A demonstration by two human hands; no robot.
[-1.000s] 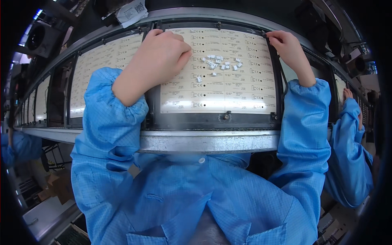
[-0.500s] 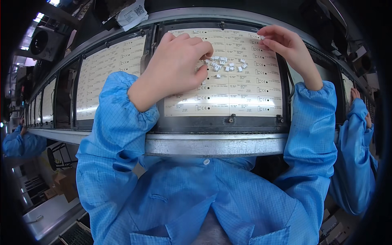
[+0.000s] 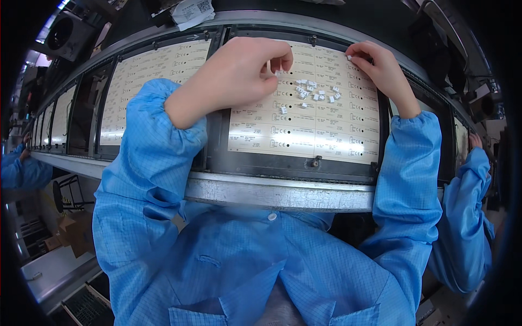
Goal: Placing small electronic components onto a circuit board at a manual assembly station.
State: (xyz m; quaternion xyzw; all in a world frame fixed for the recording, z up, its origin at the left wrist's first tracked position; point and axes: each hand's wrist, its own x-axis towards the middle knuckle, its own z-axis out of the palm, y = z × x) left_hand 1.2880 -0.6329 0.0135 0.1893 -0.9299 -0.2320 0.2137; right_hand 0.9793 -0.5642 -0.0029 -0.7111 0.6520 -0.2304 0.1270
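Note:
A cream-coloured printed panel [image 3: 255,142] sits in a black frame before me, marked with repeated outlines and dark round holes. Over its far left part, my left hand [image 3: 239,70] has its fingers curled in around a small white connector [image 3: 279,72]. At the far right corner, my right hand [image 3: 383,68] pinches another white connector [image 3: 349,57] between thumb and forefinger, close above the panel. Several loose white connectors [image 3: 310,87] lie scattered in the panel's middle, and a separate connector [image 3: 283,110] rests nearer to me.
A metal rail [image 3: 283,194] runs along the near edge. Frame screws [image 3: 315,162] stick up at the border. Another framed panel [image 3: 157,81] stands to the left. A crumpled white label bag [image 3: 192,13] lies beyond. At right, a co-worker's blue sleeve [image 3: 467,212] reaches the line.
The whole view has shifted slightly, moving the panel rightward in it. My left fingers have drawn in around a white connector. My right hand stays at the far right corner with its connector.

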